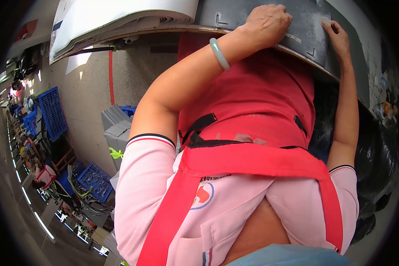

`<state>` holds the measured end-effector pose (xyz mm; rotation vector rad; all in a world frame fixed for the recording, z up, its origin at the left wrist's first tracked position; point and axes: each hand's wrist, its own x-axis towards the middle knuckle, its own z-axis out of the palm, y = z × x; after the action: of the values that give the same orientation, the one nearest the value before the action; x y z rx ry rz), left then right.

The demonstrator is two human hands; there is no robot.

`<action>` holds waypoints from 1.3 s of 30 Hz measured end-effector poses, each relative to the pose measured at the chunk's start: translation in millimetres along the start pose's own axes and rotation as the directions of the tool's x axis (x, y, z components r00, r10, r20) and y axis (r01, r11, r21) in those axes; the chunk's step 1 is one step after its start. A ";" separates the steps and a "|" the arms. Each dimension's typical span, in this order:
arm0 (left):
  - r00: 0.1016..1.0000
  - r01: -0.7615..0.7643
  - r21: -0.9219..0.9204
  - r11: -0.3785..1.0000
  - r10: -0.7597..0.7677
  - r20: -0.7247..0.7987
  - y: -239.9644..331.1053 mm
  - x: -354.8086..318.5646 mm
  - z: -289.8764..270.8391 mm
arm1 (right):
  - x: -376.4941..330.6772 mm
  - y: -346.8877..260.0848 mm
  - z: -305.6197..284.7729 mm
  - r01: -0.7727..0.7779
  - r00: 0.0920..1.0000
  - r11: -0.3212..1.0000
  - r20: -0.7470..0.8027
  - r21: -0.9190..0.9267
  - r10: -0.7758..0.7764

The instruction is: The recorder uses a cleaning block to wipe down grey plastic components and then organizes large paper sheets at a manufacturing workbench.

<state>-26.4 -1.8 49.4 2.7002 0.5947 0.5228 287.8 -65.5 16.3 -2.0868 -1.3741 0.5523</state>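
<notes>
A dark grey board (303, 20) with pale L-shaped corner marks lies on the worktable in front of me. Over its near part my left hand (268, 24) is closed, with the fingers curled down; whatever they may hold is hidden beneath them. At the board's right side my right hand (338, 37) has thumb and finger bent together in a pinch. Their tips meet a small pale patch (325, 22) on the dark surface, too small to name. A pale strip (293, 38) lies on the board between my hands, nearer the table edge.
A thick curled stack of white sheets (124, 17) covers the table's left end. Grey stacked pieces (117, 128) stand below left, with blue plastic crates (53, 113) farther off. Another person (44, 177) is at far left. Black plastic bags (377, 164) lie at right.
</notes>
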 end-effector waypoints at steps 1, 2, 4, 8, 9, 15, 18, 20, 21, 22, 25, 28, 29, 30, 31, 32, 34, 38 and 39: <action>0.995 0.055 0.052 0.997 -0.050 -0.086 -11.6 6.1 20.4 | 3.3 -8.5 4.5 0.017 1.000 1.000 0.007 0.005 -0.017; 0.982 0.105 0.094 0.990 -0.088 -0.169 -22.5 9.1 36.5 | 4.9 -13.5 7.5 0.025 1.000 1.000 0.009 0.008 -0.025; 0.970 0.118 0.096 0.988 -0.093 -0.227 -25.0 12.6 50.6 | 6.1 -3.3 6.8 0.002 1.000 0.998 0.009 0.069 -0.003; 0.938 0.037 0.119 0.992 0.007 -0.346 -20.0 18.4 53.2 | -2.5 28.5 -1.0 0.055 0.975 0.989 -0.221 0.137 -0.023; 0.936 0.027 0.149 0.988 0.028 -0.352 -21.0 17.0 51.2 | -12.9 27.9 0.7 0.075 0.975 0.973 -0.222 0.218 -0.025; 0.967 0.107 0.054 0.993 -0.091 -0.237 -22.6 3.6 38.3 | -94.0 -60.7 13.7 0.156 0.982 0.982 0.091 0.104 -0.165; 0.986 0.158 0.154 0.975 -0.150 -0.067 -12.3 14.1 34.4 | -110.2 -58.4 7.8 0.212 0.973 0.977 0.088 0.037 -0.215; 0.987 0.153 0.153 0.976 -0.143 -0.076 -10.0 14.4 32.9 | -113.9 -58.9 8.1 0.245 0.965 0.969 0.090 0.028 -0.246; 0.987 0.151 0.147 0.978 -0.140 -0.080 -9.0 14.6 32.1 | -114.7 -59.7 8.2 0.261 0.960 0.965 0.105 0.011 -0.261; 0.987 0.151 0.142 0.978 -0.140 -0.085 -10.2 13.6 33.6 | -114.7 -61.7 8.8 0.281 0.953 0.960 0.121 -0.004 -0.278; 0.983 0.135 0.140 0.981 -0.115 -0.143 -13.5 10.8 36.5 | -113.3 -64.6 13.0 0.419 0.905 0.901 0.130 -0.114 -0.404; 0.985 0.134 0.161 0.978 -0.114 -0.128 -15.5 10.4 36.0 | -109.3 -66.5 6.2 0.467 0.883 0.848 0.188 -0.249 -0.431; 0.985 0.136 0.161 0.977 -0.115 -0.131 -14.8 10.1 36.1 | -111.4 -62.5 4.8 0.469 0.882 0.847 0.189 -0.250 -0.433; 0.985 0.133 0.160 0.978 -0.112 -0.133 -13.4 9.9 36.5 | -115.3 -55.5 3.8 0.316 0.944 0.935 0.152 -0.159 -0.293; 0.984 0.134 0.160 0.978 -0.113 -0.136 -12.9 9.7 36.9 | -116.8 -56.7 3.9 0.154 0.981 0.986 0.132 -0.059 -0.145; 0.983 0.140 0.161 0.977 -0.118 -0.140 -13.3 9.7 36.9 | -117.5 -57.8 5.8 0.160 0.979 0.985 0.136 -0.060 -0.150; 0.982 0.149 0.164 0.975 -0.126 -0.140 -13.0 10.7 37.2 | -121.9 -62.1 11.4 -0.096 0.994 0.962 0.081 0.255 0.078; 0.984 0.141 0.159 0.977 -0.121 -0.130 -12.9 15.3 34.0 | -117.0 -56.8 19.9 -0.100 0.995 0.962 0.034 0.256 0.095; 0.985 0.147 0.163 0.976 -0.130 -0.112 -12.0 17.6 32.7 | -114.8 -57.0 15.6 -0.086 0.995 0.984 0.064 0.156 0.077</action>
<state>-2.0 8.9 20.9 2.7762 0.8865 0.5992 194.9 -150.2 45.4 -2.0185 -1.2373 0.7375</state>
